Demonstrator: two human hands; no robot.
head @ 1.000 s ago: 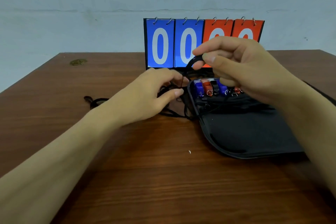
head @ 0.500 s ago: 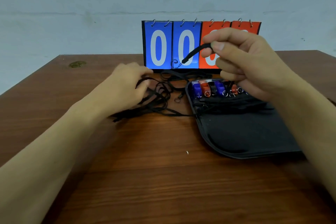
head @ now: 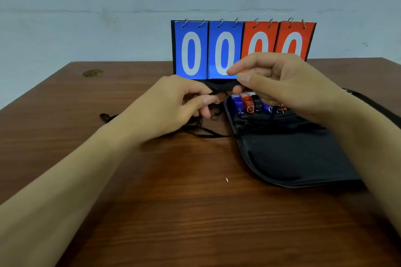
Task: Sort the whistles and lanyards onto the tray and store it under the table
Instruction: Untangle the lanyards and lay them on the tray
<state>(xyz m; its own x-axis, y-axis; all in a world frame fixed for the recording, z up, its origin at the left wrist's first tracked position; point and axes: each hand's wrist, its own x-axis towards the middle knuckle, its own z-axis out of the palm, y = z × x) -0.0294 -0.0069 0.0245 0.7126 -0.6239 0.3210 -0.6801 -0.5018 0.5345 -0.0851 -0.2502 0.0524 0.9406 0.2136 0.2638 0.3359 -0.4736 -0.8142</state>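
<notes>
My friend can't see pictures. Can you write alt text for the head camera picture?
Two hands, left hand and right hand, pinch a black lanyard above a wooden table. Coloured whistles line a black tray, before a scoreboard showing zeros.

Left hand (head: pixel 173 104) and right hand (head: pixel 280 84) both pinch thin black fabric lanyard strap (head: pixel 223 89), taut between fingertips. Below grip, right: black oval plastic tray (head: pixel 282 158), row of blue, red, black whistles (head: pixel 249 104) at far end. Below left grip: tangled black cords (head: pixel 201 132) on brown wooden table (head: pixel 152 201). Behind grip: blue-and-red flip scoreboard (head: pixel 208 50).
</notes>
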